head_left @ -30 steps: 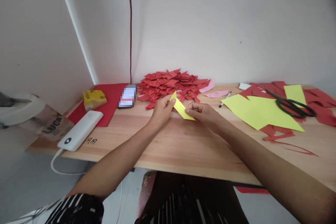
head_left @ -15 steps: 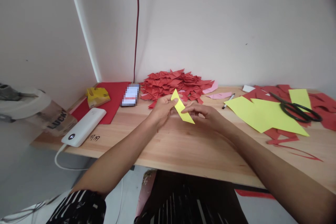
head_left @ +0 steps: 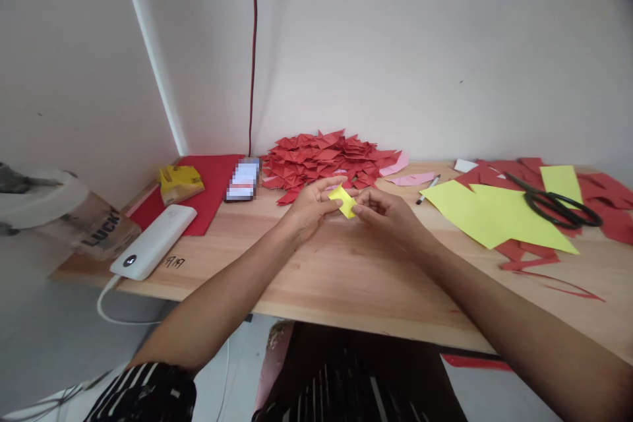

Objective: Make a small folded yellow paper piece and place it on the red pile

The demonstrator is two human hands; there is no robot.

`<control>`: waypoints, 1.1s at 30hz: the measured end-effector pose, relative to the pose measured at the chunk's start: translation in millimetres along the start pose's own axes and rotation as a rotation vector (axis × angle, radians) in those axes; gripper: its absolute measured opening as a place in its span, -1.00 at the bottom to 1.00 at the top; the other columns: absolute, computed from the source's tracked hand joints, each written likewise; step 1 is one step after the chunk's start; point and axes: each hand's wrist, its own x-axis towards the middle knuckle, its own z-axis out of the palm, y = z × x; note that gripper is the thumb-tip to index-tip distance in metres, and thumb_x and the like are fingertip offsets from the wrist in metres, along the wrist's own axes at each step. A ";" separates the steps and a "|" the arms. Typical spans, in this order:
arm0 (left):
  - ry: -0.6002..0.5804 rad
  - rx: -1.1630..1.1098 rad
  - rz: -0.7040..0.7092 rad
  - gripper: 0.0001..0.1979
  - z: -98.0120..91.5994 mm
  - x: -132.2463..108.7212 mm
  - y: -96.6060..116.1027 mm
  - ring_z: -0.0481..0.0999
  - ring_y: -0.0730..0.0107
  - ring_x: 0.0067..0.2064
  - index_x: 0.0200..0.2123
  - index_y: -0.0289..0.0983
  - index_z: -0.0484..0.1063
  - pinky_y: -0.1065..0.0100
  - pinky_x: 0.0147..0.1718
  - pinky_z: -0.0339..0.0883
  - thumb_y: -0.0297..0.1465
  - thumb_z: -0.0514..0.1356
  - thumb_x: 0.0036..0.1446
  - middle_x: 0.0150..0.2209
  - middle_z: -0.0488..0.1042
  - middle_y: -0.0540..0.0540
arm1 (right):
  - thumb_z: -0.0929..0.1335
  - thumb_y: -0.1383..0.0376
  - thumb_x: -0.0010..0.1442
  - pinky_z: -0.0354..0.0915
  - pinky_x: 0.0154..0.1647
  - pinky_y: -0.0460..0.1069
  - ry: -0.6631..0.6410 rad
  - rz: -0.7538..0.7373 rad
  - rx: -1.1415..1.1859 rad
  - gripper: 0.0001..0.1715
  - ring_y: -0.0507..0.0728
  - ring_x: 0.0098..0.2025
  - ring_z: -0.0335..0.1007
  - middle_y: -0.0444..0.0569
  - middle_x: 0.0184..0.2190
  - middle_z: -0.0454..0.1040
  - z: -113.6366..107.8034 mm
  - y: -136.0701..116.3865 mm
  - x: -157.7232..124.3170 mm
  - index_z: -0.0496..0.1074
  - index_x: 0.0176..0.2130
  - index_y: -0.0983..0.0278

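Observation:
Both hands meet over the middle of the wooden table (head_left: 346, 277). My left hand (head_left: 311, 203) and my right hand (head_left: 386, 212) pinch a small folded piece of yellow paper (head_left: 343, 201) between their fingertips, just above the tabletop. Only a small folded part of the yellow paper shows between the fingers. Right behind the hands lies a heap of folded red paper pieces (head_left: 326, 157).
Yellow sheets (head_left: 489, 214) and red scraps (head_left: 524, 254) lie at the right with black scissors (head_left: 558, 203) on them. A pen (head_left: 427, 189) and pink scraps (head_left: 410, 178) sit behind. At the left are a phone (head_left: 242, 179), red sheet (head_left: 208, 184), yellow packet (head_left: 179, 183) and white power bank (head_left: 153, 242).
The yellow strip was long and held slanted; now it is folded down to a small piece between both hands, which have come closer together and lower.

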 end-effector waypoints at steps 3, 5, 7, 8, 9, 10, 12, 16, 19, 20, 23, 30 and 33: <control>0.043 0.057 0.039 -0.51 0.1 -0.4 -1.2 0.60 0.35 -0.24 0.02 -0.34 0.40 0.27 -0.09 0.43 -0.53 0.32 -0.05 -0.20 0.60 -0.19 | 0.34 0.14 0.21 0.06 -0.45 -0.06 0.020 0.001 -0.012 -0.74 0.01 -0.49 0.14 -0.16 -0.51 0.33 0.0 0.9 1.1 0.32 -0.42 0.23; 0.080 0.088 0.053 -0.51 0.0 -0.5 -1.7 0.59 0.36 -0.26 0.01 -0.34 0.41 0.26 -0.11 0.44 -0.49 0.34 -0.06 -0.25 0.60 -0.17 | 0.34 0.15 0.21 0.09 -0.43 -0.05 0.033 -0.014 -0.033 -0.75 0.02 -0.45 0.17 -0.14 -0.46 0.35 -0.3 1.1 1.8 0.32 -0.42 0.23; 0.109 0.104 0.069 -0.54 -0.2 -0.2 -2.2 0.58 0.37 -0.27 -0.05 -0.34 0.44 0.26 -0.13 0.45 -0.47 0.37 -0.09 -0.28 0.60 -0.14 | 0.35 0.16 0.20 0.13 -0.39 -0.05 0.063 -0.025 -0.065 -0.76 0.04 -0.40 0.23 -0.11 -0.41 0.39 -0.5 0.0 1.8 0.33 -0.41 0.24; 0.121 0.108 0.077 -0.57 -0.4 0.0 -2.4 0.58 0.37 -0.27 -0.10 -0.35 0.46 0.26 -0.14 0.45 -0.46 0.38 -0.10 -0.29 0.59 -0.14 | 0.36 0.17 0.19 0.14 -0.39 -0.05 0.077 -0.028 -0.081 -0.77 0.04 -0.39 0.24 -0.11 -0.40 0.40 -0.4 -1.1 1.5 0.33 -0.41 0.24; 0.131 0.110 0.085 -0.61 -0.6 0.4 -2.6 0.57 0.38 -0.27 -0.15 -0.35 0.47 0.27 -0.15 0.45 -0.44 0.39 -0.11 -0.29 0.59 -0.13 | 0.36 0.18 0.19 0.14 -0.39 -0.05 0.088 -0.029 -0.101 -0.78 0.04 -0.40 0.24 -0.10 -0.40 0.40 -0.4 -2.6 1.1 0.33 -0.41 0.24; 0.139 0.109 0.090 -0.65 -0.8 0.7 -2.8 0.56 0.39 -0.28 -0.21 -0.36 0.48 0.28 -0.17 0.45 -0.43 0.39 -0.12 -0.30 0.58 -0.12 | 0.36 0.19 0.18 0.14 -0.40 -0.05 0.095 -0.032 -0.127 -0.79 0.04 -0.41 0.23 -0.11 -0.41 0.40 -0.3 -4.4 0.6 0.33 -0.42 0.24; 0.145 0.106 0.086 -0.68 -1.1 1.2 -2.9 0.55 0.42 -0.31 -0.27 -0.36 0.48 0.31 -0.21 0.45 -0.40 0.40 -0.14 -0.32 0.57 -0.10 | 0.36 0.22 0.18 0.12 -0.43 -0.06 0.095 -0.058 -0.187 -0.80 0.03 -0.45 0.19 -0.12 -0.46 0.37 -0.1 -7.9 -0.5 0.32 -0.42 0.24; 0.137 0.084 0.057 -0.67 -0.5 0.9 -1.9 0.53 0.46 -0.34 -0.28 -0.37 0.48 0.36 -0.28 0.46 -0.38 0.42 -0.16 -0.34 0.56 -0.08 | 0.35 0.25 0.18 0.12 -0.43 -0.05 0.107 -0.122 -0.268 -0.82 0.03 -0.46 0.17 -0.13 -0.49 0.35 -0.2 -12.7 -1.8 0.31 -0.42 0.24; 0.137 0.049 0.053 -0.68 1.0 0.0 -0.6 0.52 0.48 -0.34 -0.30 -0.36 0.47 0.39 -0.30 0.45 -0.41 0.41 -0.16 -0.34 0.55 -0.07 | 0.36 0.23 0.18 0.14 -0.43 -0.05 0.127 -0.112 -0.266 -0.84 0.03 -0.47 0.19 -0.12 -0.49 0.36 -0.5 -14.1 -2.2 0.31 -0.39 0.23; 0.137 0.040 0.057 -0.69 1.6 -0.3 -0.2 0.52 0.48 -0.34 -0.31 -0.36 0.46 0.39 -0.30 0.45 -0.41 0.41 -0.17 -0.34 0.54 -0.06 | 0.36 0.22 0.18 0.15 -0.43 -0.04 0.130 -0.107 -0.259 -0.84 0.04 -0.47 0.20 -0.12 -0.48 0.36 -0.6 -14.2 -2.2 0.31 -0.38 0.22; 0.123 0.023 0.066 -0.71 3.3 -0.7 0.9 0.52 0.47 -0.34 -0.33 -0.36 0.45 0.38 -0.29 0.46 -0.43 0.41 -0.16 -0.34 0.54 -0.06 | 0.34 0.19 0.20 0.17 -0.41 -0.04 0.139 -0.103 -0.230 -0.82 0.05 -0.45 0.23 -0.10 -0.47 0.39 -1.0 -14.0 -2.1 0.32 -0.37 0.22; 0.103 0.014 0.069 -0.75 6.2 -1.7 1.1 0.53 0.47 -0.36 -0.35 -0.37 0.44 0.37 -0.29 0.47 -0.45 0.38 -0.14 -0.37 0.53 -0.05 | 0.33 0.20 0.23 0.20 -0.35 -0.03 0.172 -0.120 -0.210 -0.81 0.07 -0.39 0.27 -0.08 -0.45 0.41 -2.1 -12.6 -1.4 0.33 -0.38 0.22; 0.105 0.029 0.075 -0.77 6.5 -2.1 0.1 0.52 0.48 -0.36 -0.35 -0.37 0.44 0.37 -0.28 0.48 -0.46 0.37 -0.13 -0.38 0.51 -0.04 | 0.33 0.22 0.23 0.19 -0.36 -0.03 0.174 -0.118 -0.227 -0.82 0.06 -0.40 0.27 -0.09 -0.45 0.41 -2.6 -13.4 -1.6 0.33 -0.39 0.22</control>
